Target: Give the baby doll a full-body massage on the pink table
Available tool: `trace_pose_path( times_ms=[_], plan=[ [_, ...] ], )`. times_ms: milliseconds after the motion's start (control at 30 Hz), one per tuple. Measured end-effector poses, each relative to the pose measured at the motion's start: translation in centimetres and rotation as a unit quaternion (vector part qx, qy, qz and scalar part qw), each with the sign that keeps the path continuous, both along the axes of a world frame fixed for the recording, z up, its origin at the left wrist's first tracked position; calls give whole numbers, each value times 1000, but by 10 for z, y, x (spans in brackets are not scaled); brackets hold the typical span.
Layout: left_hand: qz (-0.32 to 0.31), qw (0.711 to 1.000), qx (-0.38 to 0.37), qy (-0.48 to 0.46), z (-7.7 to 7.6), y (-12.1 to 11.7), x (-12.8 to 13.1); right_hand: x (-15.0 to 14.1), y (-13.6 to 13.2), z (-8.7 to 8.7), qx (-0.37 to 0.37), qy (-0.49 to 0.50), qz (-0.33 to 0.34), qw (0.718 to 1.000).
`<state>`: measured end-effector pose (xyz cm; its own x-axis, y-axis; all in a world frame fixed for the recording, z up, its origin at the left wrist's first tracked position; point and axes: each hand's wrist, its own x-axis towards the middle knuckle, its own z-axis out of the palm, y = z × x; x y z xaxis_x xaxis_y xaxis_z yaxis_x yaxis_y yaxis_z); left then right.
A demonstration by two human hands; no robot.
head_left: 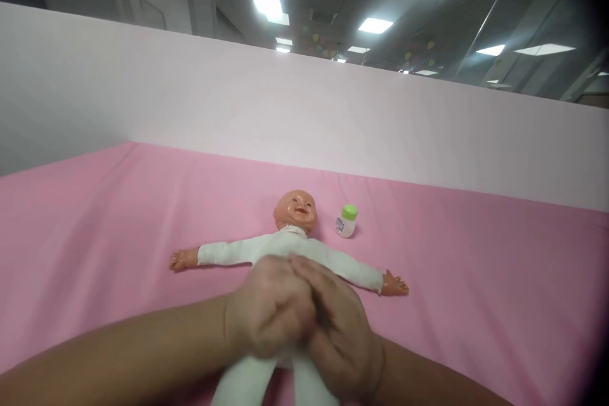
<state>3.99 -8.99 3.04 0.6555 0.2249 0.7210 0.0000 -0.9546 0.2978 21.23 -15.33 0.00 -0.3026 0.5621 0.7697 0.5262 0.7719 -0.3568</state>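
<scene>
My left hand (pixel 278 307) and my right hand (pixel 345 330) are clasped against each other over the middle of a baby doll (pixel 292 242), a little smeared by motion. The left is curled like a fist, and the fingers of the right wrap over it. Whether anything small lies between the palms is hidden. Face up, the doll has a white cloth body, a bald plastic head and arms stretched out sideways. My hands cover its belly; its legs show below them. Beside its head stands a small translucent bottle (pixel 346 226) with a bright green cap and a printed label.
A pink sheet (pixel 476 254) with soft creases covers the surface under the doll. Along the back runs a low white wall (pixel 304 114). Above it, dark glass (pixel 333 0) shows bright ceiling lights, with a pale door at the left.
</scene>
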Motion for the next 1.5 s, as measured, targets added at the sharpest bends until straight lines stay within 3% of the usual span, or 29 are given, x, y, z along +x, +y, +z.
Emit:
trace_pose_path(
  times_ms=[67,167,233,367,433,533,667,833,933,1067,1200,1267,1367,1433,1500],
  plan=[
    [94,992,-83,-18,2,16,-12,5,4,9,-11,-13,7,1000],
    [274,957,-79,44,-1,58,-24,1,2,14,-10,-114,58,992],
    [333,932,-92,107,-7,81,-28,-6,-2,9,2,-201,126,972],
    [349,915,-90,182,-21,94,-29,-19,-11,-8,68,-284,196,936],
    [345,912,-80,205,-27,92,-27,-19,-13,-8,51,-295,200,933],
    [354,906,-59,226,-32,88,-25,-11,-8,4,-52,-291,176,939],
    [369,902,-37,222,-36,88,-25,4,10,20,-194,-256,90,943],
    [363,903,-73,217,-34,89,-24,14,31,8,-215,-231,2,949],
    [357,905,-80,216,-31,88,-23,15,33,0,-215,-186,-107,953],
    [350,908,-93,209,-28,88,-25,21,42,3,-234,-134,-192,943],
    [336,922,-69,181,-20,86,-27,36,62,6,-291,-165,-255,907],
    [316,936,-36,153,-12,74,-25,41,70,4,-308,-198,-294,883],
    [211,971,-14,109,3,32,-18,45,74,1,-291,-246,-331,863],
    [71,990,-9,122,7,-8,-10,45,74,-1,-285,-263,-335,859],
    [-47,987,27,154,4,-45,-3,45,73,-2,-294,-266,-331,856]
  ],
)
